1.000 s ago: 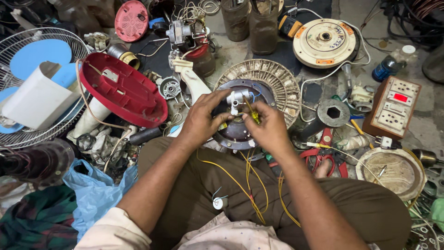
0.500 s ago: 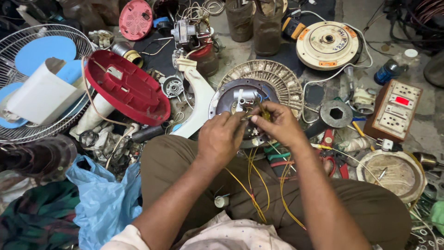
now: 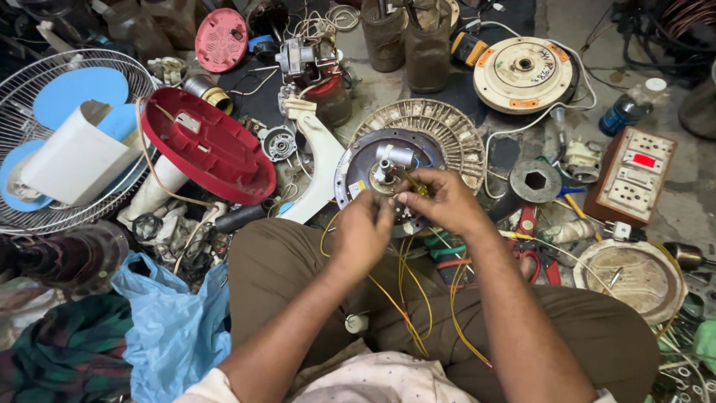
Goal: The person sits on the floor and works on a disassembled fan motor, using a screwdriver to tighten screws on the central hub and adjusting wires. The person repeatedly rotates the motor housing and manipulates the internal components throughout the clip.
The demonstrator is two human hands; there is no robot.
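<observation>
- Now, from the head camera, I see both hands meet over a round fan motor point(image 3: 373, 168) that rests against the person's knees on the floor of a cluttered repair spot.
- My left hand point(image 3: 363, 233) is curled shut, its fingers pinching thin yellow wires point(image 3: 406, 287) just below the motor's hub.
- My right hand point(image 3: 441, 200) is also closed, its fingertips gripping the ends of the same wires right at the motor face, touching the left hand's fingers.
- The yellow wires loop down from the motor across the brown trousers point(image 3: 276, 276); their far ends lie loose on the lap.
- As I judge it, the wiring job is midway: the motor lies open, its leads are drawn out and gathered, but no joint looks finished or taped, and the casing parts lie apart.
- A red fan base cover point(image 3: 205, 145) lies to the left of the motor, and a white fan stand point(image 3: 322, 160) sits between the two.
- A wire fan guard with blue blades point(image 3: 56, 127) lies at far left; a cream motor housing point(image 3: 523, 73) lies at upper right.
- A brown switchboard point(image 3: 630, 175) sits at right, with red-handled pliers point(image 3: 531, 254) near the right knee and a blue plastic bag point(image 3: 175, 328) by the left.
</observation>
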